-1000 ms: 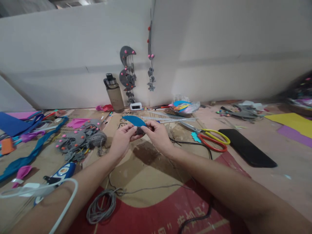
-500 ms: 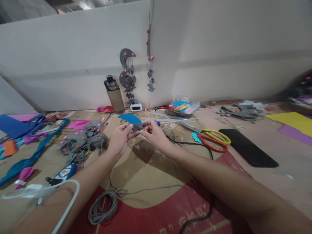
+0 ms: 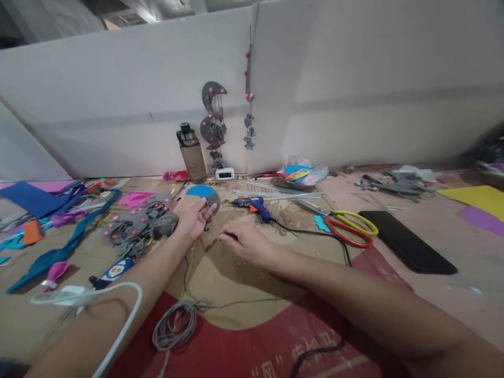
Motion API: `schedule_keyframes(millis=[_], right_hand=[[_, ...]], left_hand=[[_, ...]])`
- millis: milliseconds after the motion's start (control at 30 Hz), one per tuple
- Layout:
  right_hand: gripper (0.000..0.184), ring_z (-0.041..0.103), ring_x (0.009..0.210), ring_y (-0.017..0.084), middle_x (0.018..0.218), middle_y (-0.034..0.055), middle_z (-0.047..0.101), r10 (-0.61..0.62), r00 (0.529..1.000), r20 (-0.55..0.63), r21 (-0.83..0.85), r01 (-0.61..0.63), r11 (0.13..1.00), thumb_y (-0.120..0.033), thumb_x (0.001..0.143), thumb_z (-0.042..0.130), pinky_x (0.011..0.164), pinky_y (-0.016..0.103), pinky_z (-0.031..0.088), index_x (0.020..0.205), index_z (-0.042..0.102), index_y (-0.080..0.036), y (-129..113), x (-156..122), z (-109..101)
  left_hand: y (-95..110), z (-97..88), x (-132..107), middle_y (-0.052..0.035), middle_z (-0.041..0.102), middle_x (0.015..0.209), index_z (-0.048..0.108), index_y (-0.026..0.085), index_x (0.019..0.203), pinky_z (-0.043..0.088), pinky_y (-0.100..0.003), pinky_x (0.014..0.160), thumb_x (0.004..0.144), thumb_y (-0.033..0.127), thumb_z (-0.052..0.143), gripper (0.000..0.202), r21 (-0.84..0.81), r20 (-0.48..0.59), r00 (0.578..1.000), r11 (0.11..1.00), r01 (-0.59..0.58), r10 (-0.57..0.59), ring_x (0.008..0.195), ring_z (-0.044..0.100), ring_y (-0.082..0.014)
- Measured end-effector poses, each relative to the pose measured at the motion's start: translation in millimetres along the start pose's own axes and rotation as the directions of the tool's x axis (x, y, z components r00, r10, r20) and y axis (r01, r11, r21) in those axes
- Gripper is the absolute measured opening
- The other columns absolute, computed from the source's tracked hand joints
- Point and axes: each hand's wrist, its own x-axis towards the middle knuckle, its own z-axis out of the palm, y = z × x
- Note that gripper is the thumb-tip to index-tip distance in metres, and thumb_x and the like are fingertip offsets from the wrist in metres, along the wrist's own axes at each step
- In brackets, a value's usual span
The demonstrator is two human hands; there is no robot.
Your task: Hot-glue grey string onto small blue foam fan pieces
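Note:
My left hand (image 3: 196, 219) pinches the edge of a round felt piece (image 3: 200, 191), part blue and part grey, above the cardboard. A thin strand of grey yarn (image 3: 213, 216) runs from its fingertips down toward my right hand (image 3: 241, 241). The fingers of that right hand are closed together, seemingly on the strand; the fingertips are partly hidden. Behind it a blue glue gun (image 3: 258, 207) lies on its side. A loose coil of grey yarn (image 3: 174, 325) rests on the red part of the cardboard, between my forearms.
Scissors (image 3: 350, 227) and a black phone (image 3: 407, 241) lie to the right. Grey felt pieces with pink balls (image 3: 136, 223) are heaped at left. A bottle (image 3: 192, 157) stands by the wall, where grey moon-shaped hangings (image 3: 212, 113) hang. A white cable (image 3: 136, 302) crosses my left forearm.
My hands have separated: the right has moved down toward me, away from the felt piece. The left keeps hold of the piece. The glue gun, mostly hidden before, now shows.

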Motion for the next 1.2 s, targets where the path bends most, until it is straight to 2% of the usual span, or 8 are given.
schedule_keyframes(millis=[133, 200, 267, 367, 467, 767, 967, 1200], right_hand=[[0.027, 0.048, 0.074, 0.014, 0.081, 0.0061, 0.058, -0.246, 0.958, 0.151, -0.225, 0.275, 0.935, -0.035, 0.087, 0.049, 0.069, 0.028, 0.037, 0.075, 0.063, -0.016, -9.6, -7.1, -0.9], [0.031, 0.048, 0.077, 0.016, 0.082, 0.0065, 0.058, -0.311, 0.943, 0.117, -0.261, 0.332, 0.907, -0.041, 0.087, 0.048, 0.072, 0.030, 0.038, 0.075, 0.062, -0.016, -9.3, -7.5, -5.3], [0.027, 0.049, 0.078, 0.016, 0.082, 0.0067, 0.057, -0.286, 0.957, -0.042, -0.215, 0.271, 0.938, -0.037, 0.088, 0.046, 0.072, 0.031, 0.039, 0.078, 0.059, -0.016, -4.0, -5.2, -10.6], [0.013, 0.049, 0.077, 0.016, 0.084, 0.0064, 0.055, -0.094, 0.934, -0.345, -0.070, 0.075, 0.995, -0.027, 0.087, 0.046, 0.070, 0.029, 0.042, 0.088, 0.053, -0.016, 10.9, 1.0, -15.7], [0.018, 0.051, 0.079, 0.015, 0.092, 0.0073, 0.055, 0.015, 0.885, -0.465, 0.024, -0.004, 1.000, -0.024, 0.084, 0.050, 0.072, 0.030, 0.044, 0.100, 0.050, -0.016, 25.1, 5.8, -15.9], [0.017, 0.055, 0.085, 0.015, 0.094, 0.0043, 0.060, -0.004, 0.915, -0.404, 0.054, 0.028, 0.998, -0.019, 0.085, 0.048, 0.079, 0.031, 0.045, 0.101, 0.053, -0.020, 32.9, 7.4, -19.3], [0.015, 0.056, 0.084, 0.016, 0.092, 0.0050, 0.061, -0.006, 0.917, -0.398, 0.041, 0.025, 0.999, -0.020, 0.084, 0.048, 0.079, 0.031, 0.044, 0.096, 0.057, -0.019, 38.1, 7.6, -18.4], [0.012, 0.056, 0.078, 0.015, 0.085, 0.0040, 0.062, 0.081, 0.905, -0.418, 0.103, -0.041, 0.994, -0.022, 0.082, 0.050, 0.074, 0.029, 0.045, 0.091, 0.058, -0.018, 38.7, 7.9, -17.5]], left_hand=[[-2.5, -1.8, 2.9, -0.0012, 0.067, 0.065, 0.058, 0.011, 0.068, 0.057, -0.022, 0.067, 0.083, 0.005, 0.050, 0.017, -0.053, -0.031, 0.996, 0.995, 0.081, -0.083, 0.060, 0.064, -0.0068], [-2.3, -0.2, 1.3, -0.0021, 0.067, 0.066, 0.058, 0.010, 0.070, 0.057, -0.020, 0.063, 0.084, 0.005, 0.049, 0.017, -0.061, -0.027, 0.994, 0.992, 0.106, -0.108, 0.058, 0.064, -0.0068], [-1.9, 2.2, -2.0, -0.0035, 0.068, 0.069, 0.059, 0.009, 0.074, 0.057, -0.018, 0.061, 0.084, 0.006, 0.048, 0.016, -0.053, -0.005, 0.990, 0.989, 0.139, -0.139, 0.059, 0.065, -0.0073], [-2.4, 6.6, -9.0, -0.0049, 0.069, 0.071, 0.060, 0.008, 0.077, 0.056, -0.016, 0.059, 0.085, 0.006, 0.047, 0.016, -0.015, 0.058, 0.980, 0.982, 0.189, -0.188, 0.060, 0.066, -0.0084], [-5.4, 11.3, -16.3, -0.0053, 0.070, 0.071, 0.060, 0.009, 0.078, 0.056, -0.015, 0.056, 0.086, 0.007, 0.046, 0.016, 0.027, 0.098, 0.968, 0.973, 0.228, -0.229, 0.057, 0.066, -0.0090], [-12.3, 16.1, -24.0, -0.0077, 0.070, 0.074, 0.061, 0.006, 0.087, 0.056, -0.014, 0.057, 0.085, 0.007, 0.046, 0.015, 0.087, 0.150, 0.936, 0.947, 0.309, -0.319, 0.059, 0.067, -0.0102], [-12.5, 14.8, -25.1, -0.0091, 0.070, 0.077, 0.062, 0.005, 0.085, 0.056, -0.015, 0.059, 0.085, 0.008, 0.047, 0.015, 0.109, 0.155, 0.934, 0.945, 0.309, -0.323, 0.061, 0.067, -0.0105], [-15.7, 14.4, -24.0, -0.0078, 0.070, 0.077, 0.062, 0.006, 0.085, 0.057, -0.017, 0.063, 0.084, 0.007, 0.048, 0.013, 0.112, 0.183, 0.940, 0.956, 0.273, -0.290, 0.066, 0.067, -0.0110]])
